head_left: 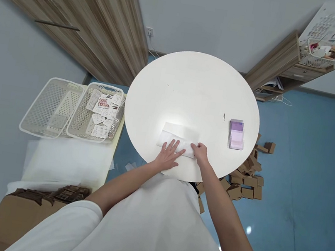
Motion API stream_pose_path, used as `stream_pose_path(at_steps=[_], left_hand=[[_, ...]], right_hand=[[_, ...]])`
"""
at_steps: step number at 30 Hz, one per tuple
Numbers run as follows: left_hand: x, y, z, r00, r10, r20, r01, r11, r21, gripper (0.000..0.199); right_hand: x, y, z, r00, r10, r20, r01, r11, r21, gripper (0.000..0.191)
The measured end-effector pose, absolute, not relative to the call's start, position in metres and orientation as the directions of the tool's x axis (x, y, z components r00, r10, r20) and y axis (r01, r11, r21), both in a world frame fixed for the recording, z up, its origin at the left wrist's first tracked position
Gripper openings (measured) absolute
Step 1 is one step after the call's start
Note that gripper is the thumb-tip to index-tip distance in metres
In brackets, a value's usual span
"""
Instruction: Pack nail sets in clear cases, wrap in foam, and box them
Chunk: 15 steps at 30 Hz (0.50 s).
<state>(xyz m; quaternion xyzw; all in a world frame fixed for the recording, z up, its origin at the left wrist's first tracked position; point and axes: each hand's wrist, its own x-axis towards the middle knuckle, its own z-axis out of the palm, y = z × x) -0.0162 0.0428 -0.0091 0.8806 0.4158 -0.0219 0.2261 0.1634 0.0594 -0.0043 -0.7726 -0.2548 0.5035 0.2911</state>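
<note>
A folded white sheet (170,137) lies near the front edge of the round white table (192,83). My left hand (168,156) rests on its lower left part with the fingers spread flat. At the sheet's right end, the thumb and fingers of my right hand (200,152) pinch its edge. To the right on the tabletop sits a purple and pink item (236,134), its surface pixelated.
Left of the table, a white basket (72,128) holds printed cards, beside another white basket (27,115). Small brown boxes (249,181) lie on the floor at the right. A large cardboard box (19,212) stands at the lower left; a wooden cabinet (107,20) is behind.
</note>
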Motion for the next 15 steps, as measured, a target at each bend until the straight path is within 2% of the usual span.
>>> stream_pose_path(at_steps=[5,10,13,15], left_hand=[[-0.013,0.042,-0.007,0.736,0.639,-0.221,0.657,-0.598,0.459,0.076],[-0.020,0.042,-0.002,0.727,0.670,-0.151,0.617,-0.541,0.571,0.089],[-0.023,0.044,0.001,0.724,0.676,-0.137,0.627,-0.562,0.539,0.086],[-0.025,0.044,0.002,0.723,0.671,-0.163,0.651,-0.584,0.484,0.080]], right_hand=[[0.156,0.061,0.011,0.294,0.688,-0.663,0.014,-0.697,-0.717,0.014],[0.141,0.068,0.022,0.189,0.682,-0.707,-0.082,-0.706,-0.703,0.015],[0.137,0.068,0.023,0.119,0.695,-0.709,-0.135,-0.697,-0.705,0.014],[0.140,0.067,0.021,0.080,0.712,-0.698,-0.105,-0.690,-0.716,0.017]])
